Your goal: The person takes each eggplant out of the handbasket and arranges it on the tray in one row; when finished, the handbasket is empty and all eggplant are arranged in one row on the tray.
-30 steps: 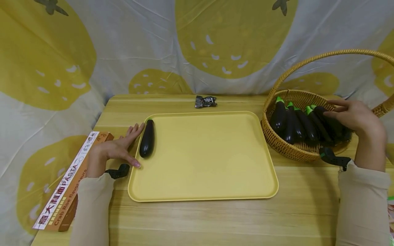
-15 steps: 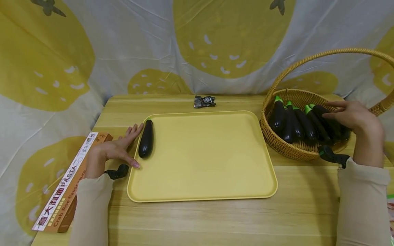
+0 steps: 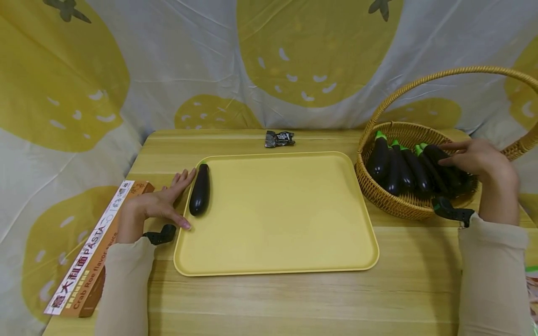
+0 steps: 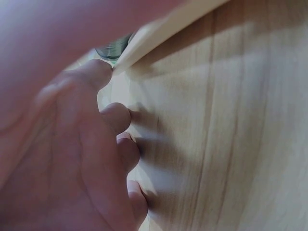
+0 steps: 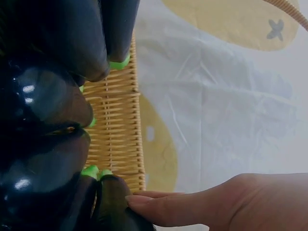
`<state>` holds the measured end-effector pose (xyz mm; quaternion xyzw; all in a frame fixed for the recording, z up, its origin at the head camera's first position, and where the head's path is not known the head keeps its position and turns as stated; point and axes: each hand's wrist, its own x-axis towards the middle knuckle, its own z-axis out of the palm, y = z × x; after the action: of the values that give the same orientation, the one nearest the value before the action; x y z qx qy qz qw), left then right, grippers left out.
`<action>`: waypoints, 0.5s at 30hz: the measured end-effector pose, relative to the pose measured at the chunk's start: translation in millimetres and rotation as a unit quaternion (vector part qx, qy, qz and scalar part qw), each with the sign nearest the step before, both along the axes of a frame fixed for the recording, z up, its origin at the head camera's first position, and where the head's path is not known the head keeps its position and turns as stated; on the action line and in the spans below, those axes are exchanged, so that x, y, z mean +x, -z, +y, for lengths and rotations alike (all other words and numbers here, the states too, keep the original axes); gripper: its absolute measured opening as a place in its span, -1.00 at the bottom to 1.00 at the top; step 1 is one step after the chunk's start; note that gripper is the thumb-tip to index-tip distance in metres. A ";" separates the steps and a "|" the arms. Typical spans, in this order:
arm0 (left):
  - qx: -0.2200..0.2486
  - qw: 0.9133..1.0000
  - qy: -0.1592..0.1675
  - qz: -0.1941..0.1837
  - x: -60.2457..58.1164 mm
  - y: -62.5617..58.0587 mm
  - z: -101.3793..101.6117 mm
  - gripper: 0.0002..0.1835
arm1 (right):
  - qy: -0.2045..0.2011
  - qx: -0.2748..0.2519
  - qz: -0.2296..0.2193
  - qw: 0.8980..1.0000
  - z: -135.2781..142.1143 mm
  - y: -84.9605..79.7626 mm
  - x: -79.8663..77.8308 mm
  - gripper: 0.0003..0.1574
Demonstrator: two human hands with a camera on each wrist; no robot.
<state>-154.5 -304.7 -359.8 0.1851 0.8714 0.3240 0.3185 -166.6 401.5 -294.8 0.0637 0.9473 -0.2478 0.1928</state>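
Observation:
A glossy dark eggplant (image 3: 200, 190) lies lengthwise along the left side of a yellow tray (image 3: 277, 214). Fingers spread, my left hand (image 3: 159, 205) rests at the tray's left rim, thumb over the edge; in the left wrist view its fingertips meet the wooden table (image 4: 231, 134). At the right, my right hand (image 3: 483, 161) reaches into a wicker basket (image 3: 386, 205) holding several eggplants with green tops. Its thumb and fingers pinch the rightmost eggplant (image 5: 113, 195) near the top end. In the right wrist view the thumb (image 5: 163, 209) presses that eggplant, and the other fingers are mostly hidden behind.
A long pasta box (image 3: 90, 252) lies slanted left of the tray, under the left forearm. Behind the tray is a small black packet (image 3: 279, 138). The basket's tall handle (image 3: 445, 73) arches over it. A lemon-patterned cloth (image 3: 201, 56) hangs at the table's back.
My right hand has moved slightly left and its thumb and fingers have closed in on an eggplant in the basket. The left hand and the eggplant on the tray have stayed in place.

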 end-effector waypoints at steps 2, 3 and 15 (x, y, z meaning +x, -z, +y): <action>0.003 1.000 0.000 -0.004 0.0 0.2 -0.3 0.65 | -0.001 0.001 0.003 1.000 -0.5 0.4 0.2 -0.23; 0.004 1.000 0.000 -0.005 0.0 0.2 -0.4 0.65 | 0.000 -0.003 0.005 1.000 -0.7 0.7 0.5 -0.25; 0.008 1.000 -0.002 -0.008 0.1 -0.7 -1.1 0.66 | -0.007 -0.015 0.018 1.000 1.0 4.0 0.7 -0.32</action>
<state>-154.4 -305.8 -359.1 0.1836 0.8666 0.3329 0.3234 -165.9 402.5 -298.9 0.0493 0.9472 -0.2617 0.1788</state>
